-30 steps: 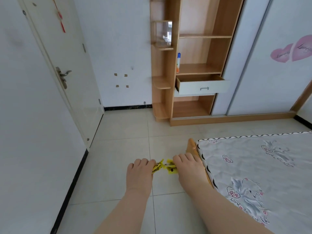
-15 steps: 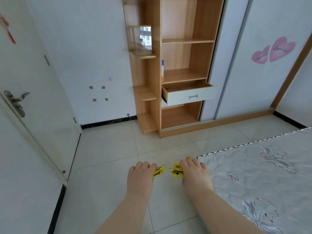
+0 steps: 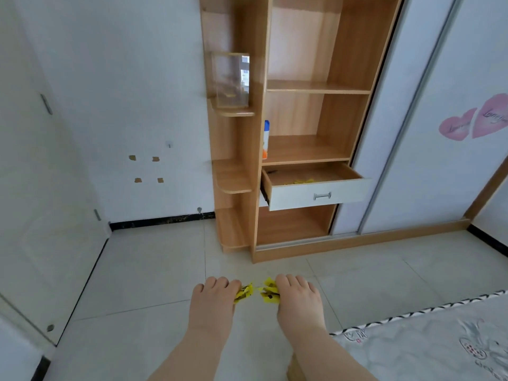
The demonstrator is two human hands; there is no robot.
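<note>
Shelf unit ahead; drawer stands open. L hand and R hand are held low, fingers clenched on yellow bits, one bunch each. Judged v. light, thin, crumply; best pinched mid-bunch.

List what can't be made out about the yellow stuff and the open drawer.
Head view: yellow pieces, mostly covered by the left hand and right hand; what they are is unclear.
Head view: yellow bits in the drawer, small, partly behind its front.
</note>
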